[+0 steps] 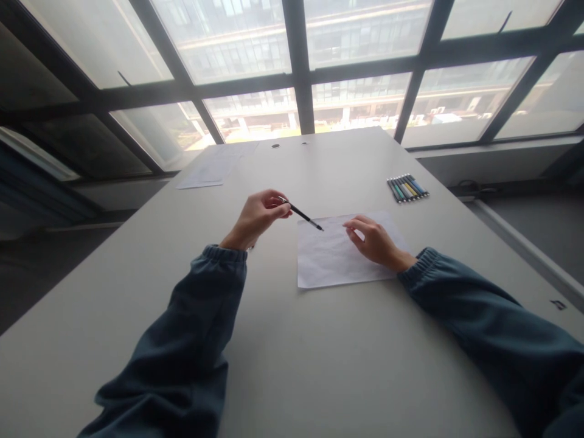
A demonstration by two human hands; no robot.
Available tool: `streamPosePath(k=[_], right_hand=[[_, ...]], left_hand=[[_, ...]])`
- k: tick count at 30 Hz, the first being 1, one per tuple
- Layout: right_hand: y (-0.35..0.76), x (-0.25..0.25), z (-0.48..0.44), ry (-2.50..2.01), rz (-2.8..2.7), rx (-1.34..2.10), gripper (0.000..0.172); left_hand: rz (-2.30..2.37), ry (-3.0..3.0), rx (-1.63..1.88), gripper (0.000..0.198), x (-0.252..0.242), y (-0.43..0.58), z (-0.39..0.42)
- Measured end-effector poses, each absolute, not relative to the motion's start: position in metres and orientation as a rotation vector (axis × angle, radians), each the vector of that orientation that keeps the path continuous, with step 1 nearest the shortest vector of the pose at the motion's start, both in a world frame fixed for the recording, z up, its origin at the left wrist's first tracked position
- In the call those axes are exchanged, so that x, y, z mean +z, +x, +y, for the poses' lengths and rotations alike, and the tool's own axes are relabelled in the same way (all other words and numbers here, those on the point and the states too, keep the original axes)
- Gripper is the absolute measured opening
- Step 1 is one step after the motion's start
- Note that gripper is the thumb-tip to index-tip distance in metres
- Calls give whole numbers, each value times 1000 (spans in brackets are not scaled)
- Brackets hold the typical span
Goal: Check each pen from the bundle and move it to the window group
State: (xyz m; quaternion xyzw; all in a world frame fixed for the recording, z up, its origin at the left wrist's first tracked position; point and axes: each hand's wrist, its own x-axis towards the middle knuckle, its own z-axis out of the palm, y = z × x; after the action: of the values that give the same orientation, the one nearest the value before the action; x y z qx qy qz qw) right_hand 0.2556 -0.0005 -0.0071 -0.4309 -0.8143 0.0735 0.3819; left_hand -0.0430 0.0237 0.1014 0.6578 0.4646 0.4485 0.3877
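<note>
While the left hand pinches the pen, its long axis points toward four o'clock, tip over the paper; the right hand rests loosely open there.

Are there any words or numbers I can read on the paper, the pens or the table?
None can be read.
The sheet of paper under the right hand: only faint marks, too pale to read.
The pen in the left hand: no print shows.
The row of pens: too small to read.
The far papers: blurred.
The small dark mark on the table: not readable.
</note>
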Motion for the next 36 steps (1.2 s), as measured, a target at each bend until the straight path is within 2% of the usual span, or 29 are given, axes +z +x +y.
streamPosePath(k=[4, 9, 15, 20, 26, 36], right_hand=[[256, -9, 0, -1248, -1842, 309, 43], [256, -14, 5, -1071, -1569, 747, 58], [257, -9, 8, -1064, -1627, 838, 52], [263, -10, 3, -1112, -1515, 904, 47], [267, -13, -10, -1088, -1457, 1091, 48], [267, -15, -5, -1078, -1537, 919, 50]], left_hand=[[1066, 1633, 1306, 29, 79, -14, 11], [972, 1573, 1355, 31, 42, 9, 0], [941, 1744, 1361, 30, 13, 11, -5], [1058, 2252, 1375, 12, 5, 0, -6], [1056, 2464, 1237, 16, 0, -6, -6], [1120, 2526, 1163, 19, -3, -6, 4]])
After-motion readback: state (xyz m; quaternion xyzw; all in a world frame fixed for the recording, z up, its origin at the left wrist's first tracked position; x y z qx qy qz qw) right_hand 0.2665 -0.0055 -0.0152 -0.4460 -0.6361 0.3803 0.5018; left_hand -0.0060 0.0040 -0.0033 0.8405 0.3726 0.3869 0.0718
